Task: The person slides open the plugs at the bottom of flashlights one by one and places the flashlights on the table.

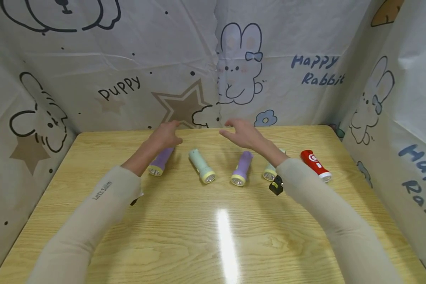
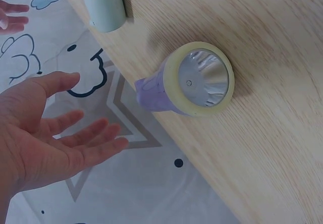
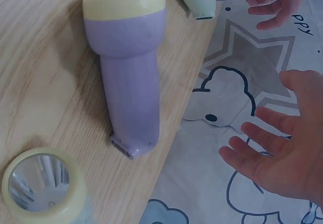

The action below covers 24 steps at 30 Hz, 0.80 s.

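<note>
My left hand (image 1: 164, 136) hovers over the far left of the table, fingers spread and holding nothing. Below it lies a purple flashlight (image 1: 160, 162) with a yellow rim, its back end hidden by the hand in the head view. My right hand (image 1: 244, 133) is likewise empty, thumb apart from loosely bent fingers, near the table's back edge. Closest to it is a second purple flashlight (image 1: 242, 168). Between the hands lies a mint green flashlight (image 1: 201, 165). Another mint flashlight (image 1: 269, 172) is partly covered by the right forearm.
A red flashlight (image 1: 315, 165) with a white rim lies at the right, beside the right sleeve. Printed cloth walls (image 1: 184, 59) stand along the back and both sides of the wooden table (image 1: 184, 228). A light streak reflects at the table's front middle.
</note>
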Each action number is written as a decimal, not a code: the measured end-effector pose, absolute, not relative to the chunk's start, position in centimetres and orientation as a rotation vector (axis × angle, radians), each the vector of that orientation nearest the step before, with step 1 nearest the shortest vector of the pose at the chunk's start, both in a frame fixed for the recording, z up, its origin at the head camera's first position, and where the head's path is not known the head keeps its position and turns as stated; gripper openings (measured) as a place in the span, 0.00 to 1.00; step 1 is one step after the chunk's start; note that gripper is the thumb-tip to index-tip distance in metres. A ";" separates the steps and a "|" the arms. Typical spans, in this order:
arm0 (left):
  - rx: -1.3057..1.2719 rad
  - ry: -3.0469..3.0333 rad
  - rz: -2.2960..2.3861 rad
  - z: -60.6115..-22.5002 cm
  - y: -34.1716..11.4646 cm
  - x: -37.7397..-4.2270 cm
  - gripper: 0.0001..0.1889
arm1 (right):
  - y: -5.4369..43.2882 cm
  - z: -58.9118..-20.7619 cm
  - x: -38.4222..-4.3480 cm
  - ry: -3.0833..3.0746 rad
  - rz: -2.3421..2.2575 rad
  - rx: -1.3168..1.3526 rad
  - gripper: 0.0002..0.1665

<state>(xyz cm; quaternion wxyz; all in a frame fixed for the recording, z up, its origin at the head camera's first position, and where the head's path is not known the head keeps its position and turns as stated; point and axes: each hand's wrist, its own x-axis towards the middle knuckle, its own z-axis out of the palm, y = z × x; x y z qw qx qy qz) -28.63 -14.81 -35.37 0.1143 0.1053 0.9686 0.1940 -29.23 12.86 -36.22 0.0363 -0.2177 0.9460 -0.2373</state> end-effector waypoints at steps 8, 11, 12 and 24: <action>0.249 2.820 0.561 -35.3 -15.3 -28.5 0.35 | 12.1 -35.9 -29.3 2.865 -0.771 -0.650 0.32; 0.243 2.808 0.566 -35.3 -15.4 -28.6 0.35 | 11.7 -35.6 -29.2 2.853 -0.782 -0.658 0.32; 0.243 2.803 0.573 -35.3 -15.5 -28.6 0.35 | 11.5 -35.6 -29.1 2.851 -0.785 -0.658 0.32; 0.252 2.794 0.547 -35.0 -15.8 -28.4 0.30 | 9.5 -35.8 -28.8 2.820 -0.762 -0.724 0.31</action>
